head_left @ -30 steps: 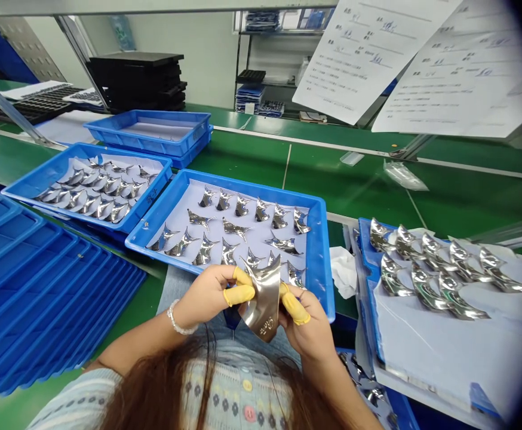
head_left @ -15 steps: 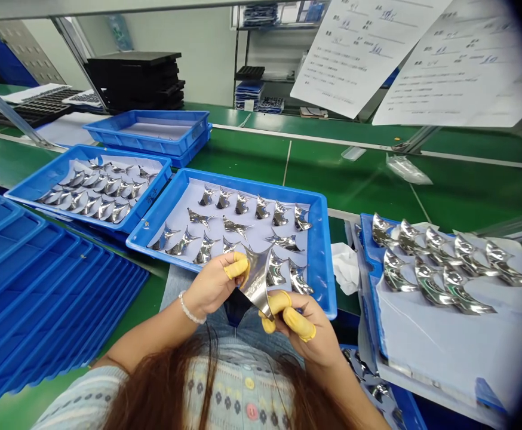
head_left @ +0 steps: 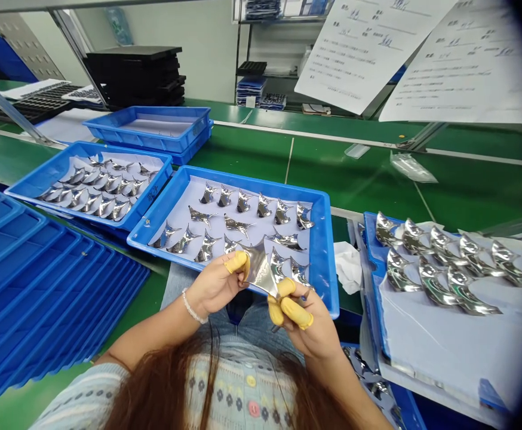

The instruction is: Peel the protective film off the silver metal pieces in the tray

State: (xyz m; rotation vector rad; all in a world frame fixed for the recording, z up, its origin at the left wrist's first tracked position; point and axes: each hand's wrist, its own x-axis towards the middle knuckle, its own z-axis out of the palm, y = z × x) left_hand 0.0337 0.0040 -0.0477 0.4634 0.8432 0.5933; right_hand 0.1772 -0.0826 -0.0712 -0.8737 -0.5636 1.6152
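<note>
Both my hands hold a thin, curved, mirror-bright metal piece (head_left: 259, 269) just above the near rim of a blue tray (head_left: 243, 181). My left hand (head_left: 216, 283) pinches its left side, and my right hand (head_left: 297, 316) grips its lower tip. Yellow finger cots cover several fingertips. Pointed metal pieces (head_left: 236, 226) like it lie in rows on the tray's pale sheet, close behind my fingers. More pieces (head_left: 431, 280) rest on a white sheet in a blue tray (head_left: 369, 263) to my right.
A blue tray of packed metal pieces (head_left: 50, 168) stands to the left, beyond stacked blue moulded trays (head_left: 50, 286). A white cloth (head_left: 347, 267) lies between the trays. A plastic bag (head_left: 411, 168) lies on the green bench. Printed sheets (head_left: 422, 54) hang above.
The metal piece has turned from nearly upright, its marked face showing, to a flatter pose, and has risen toward the tray. My left hand has shifted its grip, and my right hand has moved up.
</note>
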